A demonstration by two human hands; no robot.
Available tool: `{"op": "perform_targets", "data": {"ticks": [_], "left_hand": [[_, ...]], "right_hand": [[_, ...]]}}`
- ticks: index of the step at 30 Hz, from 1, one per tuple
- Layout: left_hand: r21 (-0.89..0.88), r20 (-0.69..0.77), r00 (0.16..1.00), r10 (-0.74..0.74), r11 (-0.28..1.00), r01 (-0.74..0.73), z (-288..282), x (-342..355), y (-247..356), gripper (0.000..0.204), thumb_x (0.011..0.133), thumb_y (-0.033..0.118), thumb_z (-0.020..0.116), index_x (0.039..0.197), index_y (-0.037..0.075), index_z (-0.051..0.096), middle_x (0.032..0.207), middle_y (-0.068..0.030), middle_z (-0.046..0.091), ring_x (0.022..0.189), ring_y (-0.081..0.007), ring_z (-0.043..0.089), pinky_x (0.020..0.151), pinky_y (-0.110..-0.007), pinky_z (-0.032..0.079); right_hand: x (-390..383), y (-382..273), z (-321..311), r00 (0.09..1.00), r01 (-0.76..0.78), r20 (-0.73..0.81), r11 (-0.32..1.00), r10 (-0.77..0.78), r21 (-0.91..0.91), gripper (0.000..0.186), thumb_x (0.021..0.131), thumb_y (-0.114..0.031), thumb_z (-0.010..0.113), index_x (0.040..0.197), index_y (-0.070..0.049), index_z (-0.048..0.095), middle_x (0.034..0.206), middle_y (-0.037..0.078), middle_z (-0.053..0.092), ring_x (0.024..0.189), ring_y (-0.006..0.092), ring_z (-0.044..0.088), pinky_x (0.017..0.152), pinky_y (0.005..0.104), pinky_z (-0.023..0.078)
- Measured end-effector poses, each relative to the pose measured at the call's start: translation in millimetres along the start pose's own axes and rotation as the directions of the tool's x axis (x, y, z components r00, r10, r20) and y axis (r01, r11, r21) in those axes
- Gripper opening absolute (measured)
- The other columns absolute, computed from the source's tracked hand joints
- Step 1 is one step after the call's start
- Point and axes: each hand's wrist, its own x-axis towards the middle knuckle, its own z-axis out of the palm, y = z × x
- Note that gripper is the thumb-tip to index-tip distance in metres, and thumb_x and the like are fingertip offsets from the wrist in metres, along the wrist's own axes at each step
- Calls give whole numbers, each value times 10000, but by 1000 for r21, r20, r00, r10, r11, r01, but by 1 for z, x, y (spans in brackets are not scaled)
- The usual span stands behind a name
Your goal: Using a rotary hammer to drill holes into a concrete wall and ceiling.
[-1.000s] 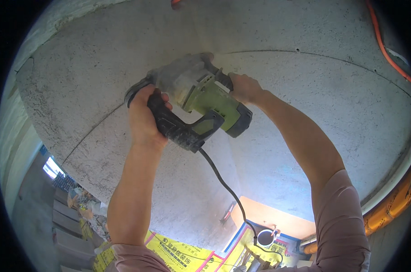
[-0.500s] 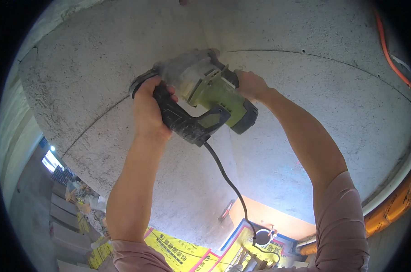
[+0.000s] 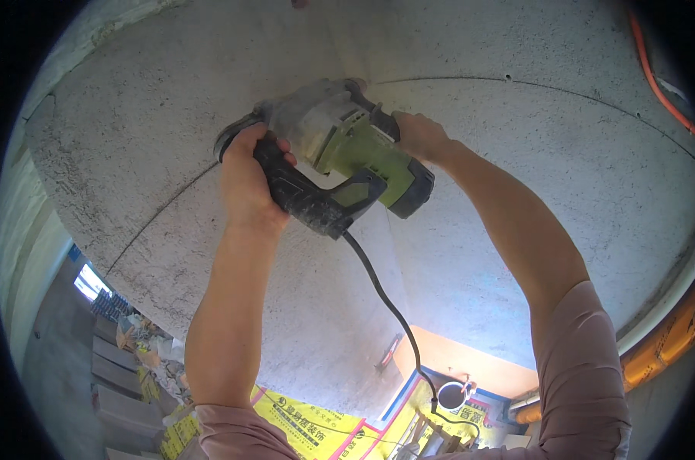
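Observation:
A green and black corded wall chaser [image 3: 355, 165] presses against a rough grey concrete surface [image 3: 470, 184]. My left hand [image 3: 248, 180] is wrapped round its black rear handle. At the motor's other side, my right hand [image 3: 422, 138] grips a black side handle. Pale dust hangs round the guard and hides the spot where the tool meets the concrete. A thin dark line [image 3: 163, 211] runs across the surface to the tool from the left, and another dark line [image 3: 577, 93] curves away on the right. The black power cord [image 3: 382, 287] hangs down from the handle.
Below, printed yellow sheeting [image 3: 309, 425] covers part of the floor, with a bucket [image 3: 452, 395] on it. Rubble and boxes lie at lower left [image 3: 156, 353]. An orange pipe [image 3: 662, 349] runs along the right, and an orange hose [image 3: 648, 69] bends at upper right.
The wall chaser and both hands sit slightly higher and farther left in the picture. The surroundings have shifted a little too. Both grips stay the same.

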Motion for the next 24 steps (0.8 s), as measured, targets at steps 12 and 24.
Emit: {"op": "perform_targets", "data": {"ticks": [12, 24], "left_hand": [[89, 27, 999, 36, 995, -39, -2, 3, -4, 147, 954, 222, 605, 931, 82, 567, 746, -70, 636, 589, -159, 596, 555, -283, 529], [93, 26, 998, 52, 994, -54, -11, 5, -8, 150, 947, 204, 619, 929, 59, 582, 738, -89, 622, 592, -183, 584, 559, -290, 502]], "right_hand": [[-4, 1, 23, 999, -15, -44, 997, 18, 79, 409, 823, -153, 642, 1221, -66, 608, 1075, 218, 721, 1040, 401, 694, 880, 498, 551], [-4, -1, 25, 999, -13, -46, 997, 17, 81, 348, 843, -148, 619, 1181, -67, 610, 1066, 218, 721, 1045, 397, 697, 873, 508, 556]]}}
